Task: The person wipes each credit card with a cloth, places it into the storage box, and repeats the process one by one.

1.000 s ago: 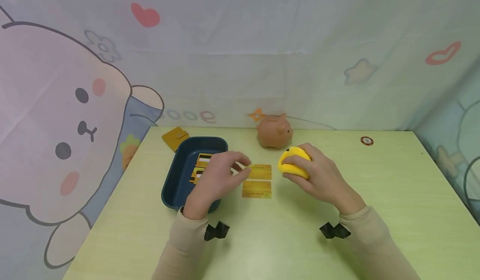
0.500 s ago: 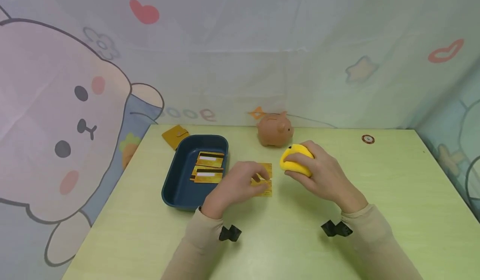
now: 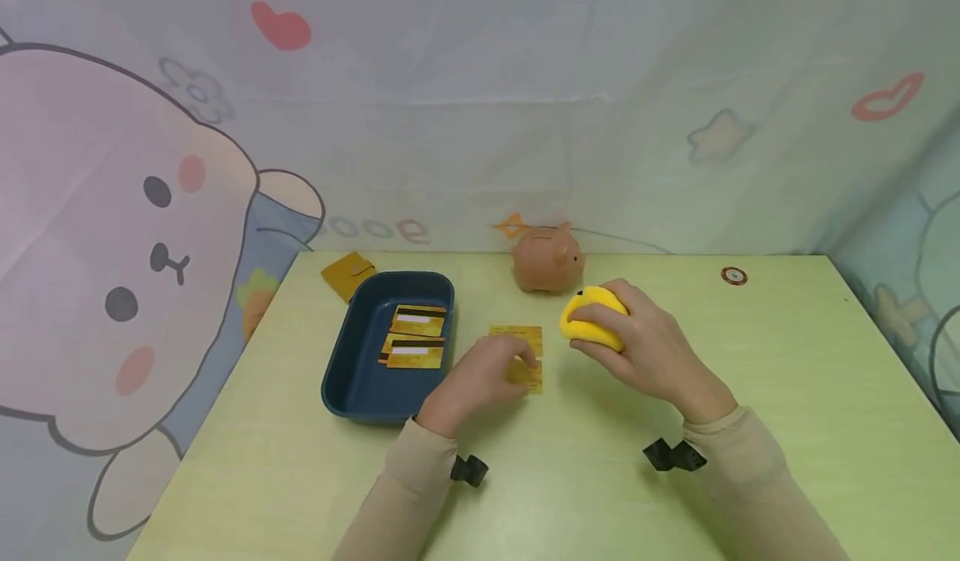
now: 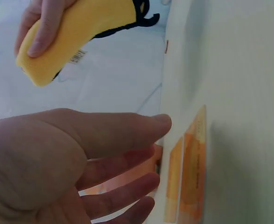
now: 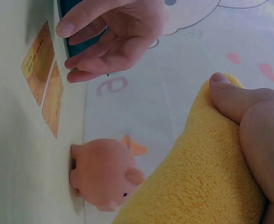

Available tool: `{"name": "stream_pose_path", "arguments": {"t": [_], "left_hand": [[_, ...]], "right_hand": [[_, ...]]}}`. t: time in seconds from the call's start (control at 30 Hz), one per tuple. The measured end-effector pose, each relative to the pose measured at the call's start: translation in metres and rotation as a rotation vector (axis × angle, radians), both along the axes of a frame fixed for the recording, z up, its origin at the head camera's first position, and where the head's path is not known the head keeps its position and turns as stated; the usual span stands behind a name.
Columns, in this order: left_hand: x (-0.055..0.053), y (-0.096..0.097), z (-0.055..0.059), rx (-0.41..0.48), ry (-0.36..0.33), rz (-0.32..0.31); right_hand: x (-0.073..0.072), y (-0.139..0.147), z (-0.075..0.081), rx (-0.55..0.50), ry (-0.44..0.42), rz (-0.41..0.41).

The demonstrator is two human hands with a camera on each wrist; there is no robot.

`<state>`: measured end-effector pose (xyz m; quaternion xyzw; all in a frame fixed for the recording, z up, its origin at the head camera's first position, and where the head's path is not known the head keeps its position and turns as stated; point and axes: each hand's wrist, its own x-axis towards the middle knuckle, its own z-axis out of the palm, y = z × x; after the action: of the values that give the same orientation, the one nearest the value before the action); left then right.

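Observation:
Two gold bank cards lie side by side on the table, the farther card [image 3: 525, 333] and the nearer card [image 3: 535, 382], partly covered by my left hand [image 3: 483, 378]. That hand hovers over them with loosely bent fingers; the left wrist view shows a gap between its fingertips and the cards. My right hand [image 3: 652, 344] grips a yellow fuzzy cloth thing [image 3: 581, 319] above the table, to the right of the cards. Black trim, dark ties and a barcode label show on this yellow thing [image 4: 94, 21] in the left wrist view; its exact kind is unclear.
Left of the cards stands a dark blue tray [image 3: 333, 378] holding several gold bank cards [image 3: 415, 353], stripe side up. A mustard wallet [image 3: 347, 274] lies behind it. At the back are a pink piggy bank [image 3: 546, 262] and a poker chip [image 3: 734, 276].
My left hand has moved right, from beside the tray to above the two cards on the table, uncovering the cards in the tray. The right hand keeps its grip, almost still.

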<state>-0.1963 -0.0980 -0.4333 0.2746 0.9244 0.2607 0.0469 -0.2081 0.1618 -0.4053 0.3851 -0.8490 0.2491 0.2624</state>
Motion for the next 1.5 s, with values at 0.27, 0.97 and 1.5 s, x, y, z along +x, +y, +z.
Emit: {"name": "stream_pose_path", "arguments": {"t": [0.27, 0.97, 1.5], "left_hand": [[-0.002, -0.003, -0.014, -0.045, -0.017, 0.081], [-0.002, -0.002, -0.022, -0.025, -0.101, 0.135], [-0.001, -0.002, -0.027, 0.010, -0.143, 0.057]], "right_hand": [[0.000, -0.001, -0.001, 0.000, -0.012, 0.002], [0.001, -0.004, -0.003, 0.002, -0.021, 0.008], [0.001, -0.002, -0.001, 0.001, -0.017, 0.001]]}}
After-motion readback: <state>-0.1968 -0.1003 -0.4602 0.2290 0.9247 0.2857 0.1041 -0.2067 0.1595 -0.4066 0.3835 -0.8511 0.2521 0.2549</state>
